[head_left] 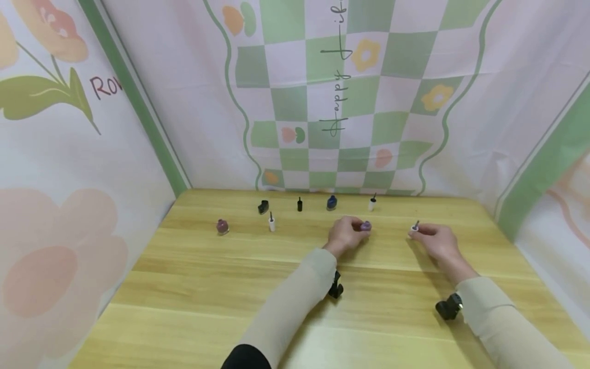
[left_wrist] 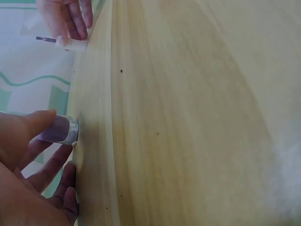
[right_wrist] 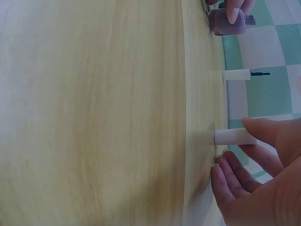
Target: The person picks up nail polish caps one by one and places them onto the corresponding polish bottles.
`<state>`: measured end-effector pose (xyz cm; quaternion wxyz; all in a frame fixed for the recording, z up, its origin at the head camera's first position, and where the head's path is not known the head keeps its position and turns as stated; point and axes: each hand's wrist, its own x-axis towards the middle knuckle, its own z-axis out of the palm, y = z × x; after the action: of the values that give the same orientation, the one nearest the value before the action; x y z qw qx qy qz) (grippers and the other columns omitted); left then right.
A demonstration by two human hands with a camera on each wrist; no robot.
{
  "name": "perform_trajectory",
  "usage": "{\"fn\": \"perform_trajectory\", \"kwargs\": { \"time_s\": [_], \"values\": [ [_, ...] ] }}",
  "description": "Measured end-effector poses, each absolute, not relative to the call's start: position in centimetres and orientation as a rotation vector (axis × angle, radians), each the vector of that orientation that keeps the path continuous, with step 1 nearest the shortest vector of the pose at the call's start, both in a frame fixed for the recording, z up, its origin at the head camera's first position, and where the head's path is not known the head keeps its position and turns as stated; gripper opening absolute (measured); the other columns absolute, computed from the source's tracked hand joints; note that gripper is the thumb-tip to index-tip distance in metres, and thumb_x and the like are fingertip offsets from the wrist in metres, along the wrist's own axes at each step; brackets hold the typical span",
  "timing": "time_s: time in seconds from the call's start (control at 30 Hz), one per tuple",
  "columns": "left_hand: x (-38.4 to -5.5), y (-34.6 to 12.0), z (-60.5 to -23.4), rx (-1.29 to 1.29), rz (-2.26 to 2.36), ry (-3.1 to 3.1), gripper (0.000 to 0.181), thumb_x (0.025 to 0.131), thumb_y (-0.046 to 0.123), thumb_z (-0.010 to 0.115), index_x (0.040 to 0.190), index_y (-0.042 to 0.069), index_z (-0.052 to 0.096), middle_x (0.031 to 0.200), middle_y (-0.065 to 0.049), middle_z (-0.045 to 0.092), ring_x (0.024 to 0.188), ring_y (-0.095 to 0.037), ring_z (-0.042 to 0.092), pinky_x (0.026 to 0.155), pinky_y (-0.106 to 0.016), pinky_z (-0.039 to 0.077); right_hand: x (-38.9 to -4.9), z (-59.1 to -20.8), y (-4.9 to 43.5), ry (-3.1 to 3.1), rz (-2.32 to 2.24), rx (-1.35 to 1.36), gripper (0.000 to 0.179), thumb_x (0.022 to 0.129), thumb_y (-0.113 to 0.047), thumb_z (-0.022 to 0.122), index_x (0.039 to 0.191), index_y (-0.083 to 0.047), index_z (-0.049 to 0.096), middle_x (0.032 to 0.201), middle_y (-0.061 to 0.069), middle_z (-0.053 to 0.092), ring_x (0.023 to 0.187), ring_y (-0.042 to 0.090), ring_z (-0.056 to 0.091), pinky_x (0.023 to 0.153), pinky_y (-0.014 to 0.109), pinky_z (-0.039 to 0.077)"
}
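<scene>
My left hand pinches a purple nail polish bottle between thumb and fingers. In the left wrist view the clear glass base of the bottle is right at the tabletop, and the right wrist view shows its uncapped neck. Off to the right, my right hand pinches a white nail polish cap with its brush pointing up. The lower end of this cap is at the table surface in the right wrist view, with the other fingers loosely bent beside it.
Behind the hands stand a white brush cap, a dark blue bottle, a black brush cap and a black bottle. Further left are another white brush cap and a mauve bottle. A printed curtain hangs behind the wooden table.
</scene>
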<state>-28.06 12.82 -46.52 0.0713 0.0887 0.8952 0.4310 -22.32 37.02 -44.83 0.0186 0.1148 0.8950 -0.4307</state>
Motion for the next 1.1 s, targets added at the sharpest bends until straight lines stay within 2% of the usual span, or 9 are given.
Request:
{"fn": "perform_trajectory", "kwargs": {
  "time_s": [0.3,0.6,0.63,0.77,0.87,1.1],
  "values": [
    [-28.3,11.7,-46.0,0.321,1.417,2.602,0.02,0.09,0.027,0.082,0.108,0.018,0.08,0.099,0.008,0.074,0.095,-0.01,0.065,0.093,-0.027,0.053,-22.3,-44.9,36.8,2.833,-1.315,0.318,0.058,0.102,-0.034,0.062,0.14,0.009,0.053,0.146,0.034,0.047,0.138,0.054,0.04,0.11,0.066,0.035],
    [-28.9,9.7,-45.7,0.489,1.523,2.48,0.021,0.093,0.017,0.078,0.113,0.011,0.077,0.102,0.004,0.073,0.085,-0.006,0.063,0.076,-0.019,0.055,-21.8,-44.8,36.9,2.867,-1.267,0.215,0.056,0.103,-0.034,0.061,0.137,0.011,0.055,0.142,0.034,0.051,0.133,0.054,0.045,0.106,0.067,0.04],
    [-29.0,9.5,-45.6,0.505,1.531,2.473,0.022,0.093,0.017,0.078,0.114,0.01,0.077,0.103,0.004,0.072,0.084,-0.006,0.064,0.075,-0.019,0.055,-21.8,-44.7,36.9,2.868,-1.267,0.205,0.057,0.104,-0.035,0.061,0.137,0.01,0.055,0.142,0.034,0.052,0.131,0.053,0.048,0.104,0.064,0.043],
    [-28.6,8.6,-45.2,0.569,1.546,2.447,0.022,0.093,0.016,0.077,0.114,0.009,0.076,0.107,0.001,0.073,0.085,-0.006,0.064,0.076,-0.018,0.055,-21.5,-44.6,36.7,2.83,-1.319,0.176,0.059,0.104,-0.036,0.061,0.139,0.011,0.053,0.139,0.033,0.055,0.119,0.043,0.063,0.093,0.038,0.058],
    [-28.4,8.0,-44.9,0.592,1.559,2.414,0.023,0.094,0.016,0.076,0.116,0.01,0.075,0.107,0.002,0.072,0.086,-0.006,0.064,0.078,-0.019,0.055,-21.3,-44.4,36.5,2.813,-1.358,0.145,0.06,0.104,-0.034,0.061,0.14,0.013,0.051,0.136,0.034,0.057,0.111,0.037,0.069,0.081,0.022,0.059],
    [-28.2,6.7,-44.4,0.633,1.531,2.416,0.025,0.095,0.019,0.075,0.118,0.011,0.074,0.106,0.003,0.071,0.087,-0.007,0.064,0.078,-0.019,0.056,-21.1,-43.6,35.7,2.848,-1.355,0.078,0.056,0.103,-0.031,0.063,0.136,0.014,0.054,0.129,0.034,0.062,0.1,0.03,0.074,0.077,0.021,0.059]
  ]
}}
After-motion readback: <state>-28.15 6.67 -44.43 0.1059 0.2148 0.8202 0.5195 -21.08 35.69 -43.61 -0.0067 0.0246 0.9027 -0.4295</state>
